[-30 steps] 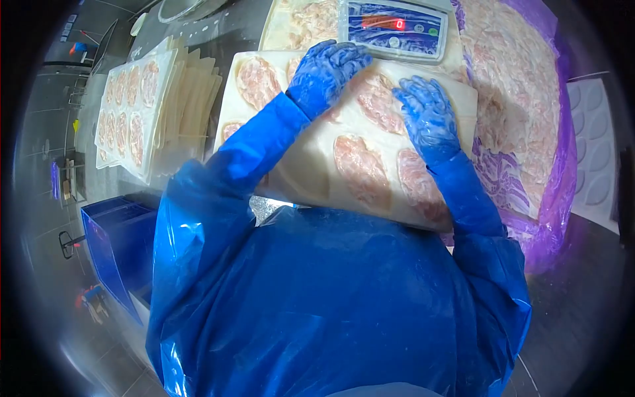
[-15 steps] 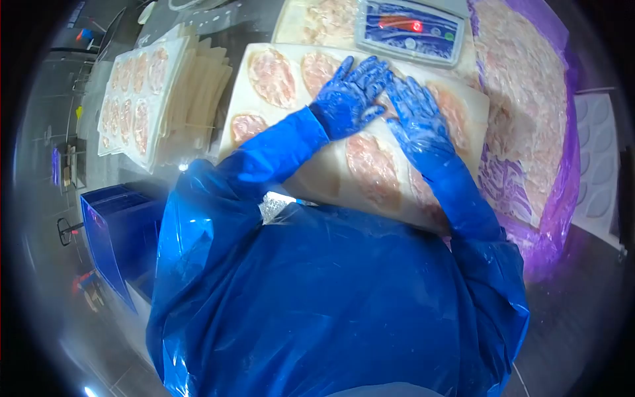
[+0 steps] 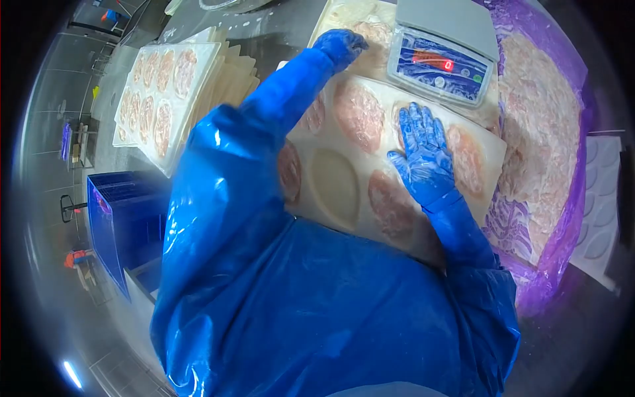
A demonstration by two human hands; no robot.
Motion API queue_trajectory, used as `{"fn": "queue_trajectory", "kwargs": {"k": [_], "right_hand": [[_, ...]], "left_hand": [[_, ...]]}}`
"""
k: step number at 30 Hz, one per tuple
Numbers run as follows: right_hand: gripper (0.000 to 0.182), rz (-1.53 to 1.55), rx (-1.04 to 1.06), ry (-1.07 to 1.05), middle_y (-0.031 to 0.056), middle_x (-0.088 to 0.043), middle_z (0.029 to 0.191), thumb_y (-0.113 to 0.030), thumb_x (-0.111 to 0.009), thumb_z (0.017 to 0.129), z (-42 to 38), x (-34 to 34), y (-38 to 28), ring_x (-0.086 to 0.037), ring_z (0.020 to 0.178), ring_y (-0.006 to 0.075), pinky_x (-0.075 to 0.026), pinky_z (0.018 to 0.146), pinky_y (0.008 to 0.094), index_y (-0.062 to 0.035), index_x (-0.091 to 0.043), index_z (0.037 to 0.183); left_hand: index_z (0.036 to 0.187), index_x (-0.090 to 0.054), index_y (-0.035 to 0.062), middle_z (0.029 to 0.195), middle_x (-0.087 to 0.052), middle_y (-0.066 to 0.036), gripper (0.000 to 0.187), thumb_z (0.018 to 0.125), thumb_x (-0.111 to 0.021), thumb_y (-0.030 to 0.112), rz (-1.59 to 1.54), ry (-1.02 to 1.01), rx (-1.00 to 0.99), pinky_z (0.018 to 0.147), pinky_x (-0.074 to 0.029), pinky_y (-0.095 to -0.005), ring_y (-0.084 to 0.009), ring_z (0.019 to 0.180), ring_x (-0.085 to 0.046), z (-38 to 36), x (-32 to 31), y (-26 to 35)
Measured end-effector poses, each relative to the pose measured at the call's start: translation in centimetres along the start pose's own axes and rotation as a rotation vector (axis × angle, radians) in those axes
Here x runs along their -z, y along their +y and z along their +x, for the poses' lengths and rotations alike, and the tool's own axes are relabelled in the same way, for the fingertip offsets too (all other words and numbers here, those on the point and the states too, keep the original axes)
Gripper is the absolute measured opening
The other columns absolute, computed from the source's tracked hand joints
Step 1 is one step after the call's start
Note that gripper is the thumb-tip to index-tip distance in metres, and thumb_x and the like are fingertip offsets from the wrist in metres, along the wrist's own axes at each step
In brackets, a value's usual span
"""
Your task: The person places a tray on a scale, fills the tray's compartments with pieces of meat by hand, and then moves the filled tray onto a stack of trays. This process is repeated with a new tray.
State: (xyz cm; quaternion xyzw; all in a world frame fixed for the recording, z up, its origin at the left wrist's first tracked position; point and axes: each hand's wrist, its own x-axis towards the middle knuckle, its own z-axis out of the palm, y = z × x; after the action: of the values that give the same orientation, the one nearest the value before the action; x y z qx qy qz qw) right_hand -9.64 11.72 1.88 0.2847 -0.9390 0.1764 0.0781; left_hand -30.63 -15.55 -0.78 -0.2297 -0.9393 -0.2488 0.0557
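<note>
A white tray (image 3: 397, 178) with egg-shaped hollows is laid on the worktop (image 3: 278, 26), close in front of the person. Most hollows are filled with pale pink meat (image 3: 358, 114). One hollow (image 3: 334, 185), on the near left part of the tray, is seen bare.

The right hand (image 3: 423, 155), in a blue glove, is laid flat on the tray, with fingers spread wide and nothing held. The bare hollow is found just to the left of it, with its long side pointing from near to far.

The left hand (image 3: 340, 43) is stretched far out past the tray, onto more meat beside the scale (image 3: 440, 59). Its fingers are curled, but a grip cannot be told. So the right hand is nearer the bare hollow.
</note>
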Motion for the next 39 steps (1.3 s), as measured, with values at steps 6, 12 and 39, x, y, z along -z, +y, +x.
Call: {"fn": "queue_trajectory", "kwargs": {"k": [6,12,39], "right_hand": [[0.076,0.008,-0.051,0.001,0.0169,-0.036,0.156,-0.034,-0.068,0.085,0.1,0.0,-0.1,-0.031,0.145,0.0339,-0.020,0.120,0.0486,-0.0070,-0.039,0.150],[0.074,0.050,-0.024,0.112,0.0172,-0.039,0.154,-0.031,-0.068,0.085,-0.1,1.3,-0.9,-0.033,0.144,0.0338,-0.023,0.119,0.0480,-0.0060,-0.041,0.148],[0.042,0.658,-0.454,0.504,0.0150,-0.054,0.141,-0.021,-0.041,0.104,-11.9,5.8,4.4,-0.047,0.133,0.0265,-0.033,0.113,0.0390,0.0017,-0.053,0.137]], "left_hand": [[0.102,-0.072,0.0163,0.099,-0.067,-0.014,0.019,0.084,-0.068,0.021,0.157,-0.014,-0.084,0.087,-0.052,-0.0418,-0.0345,0.094,-0.064,4.6,-5.3,-4.2],[0.088,-0.066,0.0121,0.090,-0.066,-0.016,0.009,0.082,-0.068,0.018,0.072,-0.021,0.105,0.079,-0.051,-0.0449,-0.0371,0.088,-0.064,5.0,-4.5,-3.7],[0.102,-0.071,0.0066,0.091,-0.068,0.000,0.013,0.090,-0.068,0.011,-0.966,0.233,0.141,0.071,-0.050,-0.0237,-0.0093,0.078,-0.060,6.3,5.4,-2.0]]}}
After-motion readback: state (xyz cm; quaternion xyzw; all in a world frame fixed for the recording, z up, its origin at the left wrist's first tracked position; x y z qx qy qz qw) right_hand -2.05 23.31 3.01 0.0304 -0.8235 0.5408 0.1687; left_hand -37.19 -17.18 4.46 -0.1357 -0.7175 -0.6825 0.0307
